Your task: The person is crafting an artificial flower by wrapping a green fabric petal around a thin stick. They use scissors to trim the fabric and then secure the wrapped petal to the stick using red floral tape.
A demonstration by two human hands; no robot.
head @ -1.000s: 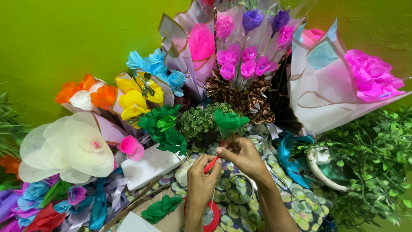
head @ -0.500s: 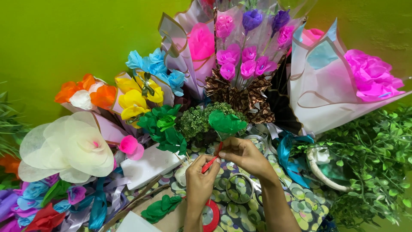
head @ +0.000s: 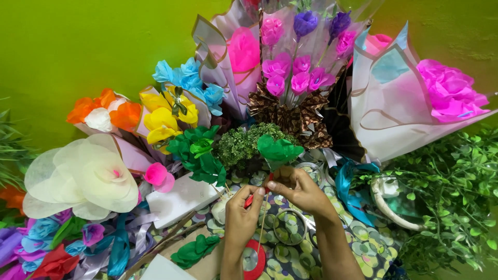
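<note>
We see the right hand (head: 296,187) closed around the base of a green paper flower (head: 278,149), pinching it just under the crinkled bloom, which stands upright directly above the fingers. The left hand (head: 241,213) sits just beside that flower's stem, low and to the left of it, its fingertips pinched on a strip of red tape (head: 255,196) that runs up to the base of the flower. A thin pale stick (head: 262,224) drops straight down from the flower between the two wrists, and below it lies a red tape roll (head: 255,262), partly hidden by the left forearm.

Left of the green paper flower stands a cluster of darker green paper flowers (head: 198,153), and between the two a small bushy green ball (head: 239,144). Behind the flower rises a bouquet of pink and purple paper roses (head: 296,62) in clear wrap with a brown bow. Right of the flower we see a blue ribbon (head: 346,182), then a large wrapped bouquet of pink blooms (head: 450,92), with leafy green foliage (head: 452,196) under it. Far left of the flower lie yellow blooms (head: 162,120), orange and white ones (head: 104,113) and a big cream fabric flower (head: 83,177). Under the hands is a patterned cloth (head: 363,248) with green circles, and a loose green paper piece (head: 194,250) rests down-left of the flower.
</note>
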